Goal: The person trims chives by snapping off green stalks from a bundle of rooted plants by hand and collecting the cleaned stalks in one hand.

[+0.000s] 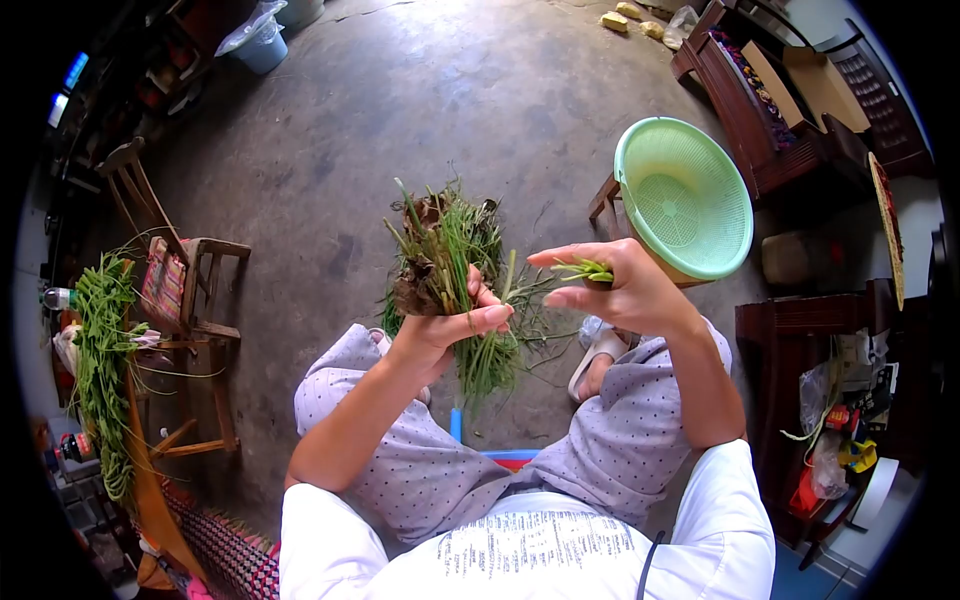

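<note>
Head view: one mass of greens (485, 235) sits ahead of the knees, the left hand (435, 330) gripping some of it; the right hand (640, 285) grips one small bundle of stems (590, 271), forefinger and thumb apart. I'd judge picking early: one bundle done, plenty left. Beyond: one basket (670, 212), one wooden chair (220, 246), one further heap (100, 310).

Covered, cropped or illegible
The right hand (637, 287) covers one end of its stems (590, 270); the colander (700, 258) hides most of the stool (604, 196) under it. The bottom edge crops the shirt (400, 572), its print (540, 545) illegible. The top edge crops a container (302, 12). The screen (75, 70) is too small to make out.
</note>
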Demonstrator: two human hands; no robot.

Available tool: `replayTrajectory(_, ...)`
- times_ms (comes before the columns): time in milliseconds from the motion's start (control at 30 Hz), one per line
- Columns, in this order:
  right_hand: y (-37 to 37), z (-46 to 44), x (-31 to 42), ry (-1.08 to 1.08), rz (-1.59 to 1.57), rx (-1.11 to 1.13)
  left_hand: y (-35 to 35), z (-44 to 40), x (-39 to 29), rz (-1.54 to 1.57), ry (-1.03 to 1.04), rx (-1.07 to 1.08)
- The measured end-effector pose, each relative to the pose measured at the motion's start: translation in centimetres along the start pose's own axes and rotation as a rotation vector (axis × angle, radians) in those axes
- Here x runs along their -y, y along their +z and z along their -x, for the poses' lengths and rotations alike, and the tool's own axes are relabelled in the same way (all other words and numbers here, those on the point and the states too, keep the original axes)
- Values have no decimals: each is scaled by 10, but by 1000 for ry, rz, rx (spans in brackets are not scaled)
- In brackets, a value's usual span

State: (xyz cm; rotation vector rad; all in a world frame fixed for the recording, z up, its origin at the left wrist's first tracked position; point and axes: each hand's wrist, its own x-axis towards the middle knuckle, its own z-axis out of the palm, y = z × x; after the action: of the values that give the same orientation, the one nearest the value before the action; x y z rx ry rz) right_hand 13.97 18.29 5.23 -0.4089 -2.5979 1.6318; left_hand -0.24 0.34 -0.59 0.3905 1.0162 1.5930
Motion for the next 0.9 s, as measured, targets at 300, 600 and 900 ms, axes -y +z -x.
replayTrajectory(300, 31, -6, -6, -8, -260, -60, 1, -3, 9, -25, 29, -26)
replayTrajectory(600, 25, -14, -8, 92, -588, -421, 2, -3, 5, -10, -13, -23)
replayTrajectory(900, 27, -12, -9, 28, -437, -249, -4, -4, 12, 43, -30, 6)
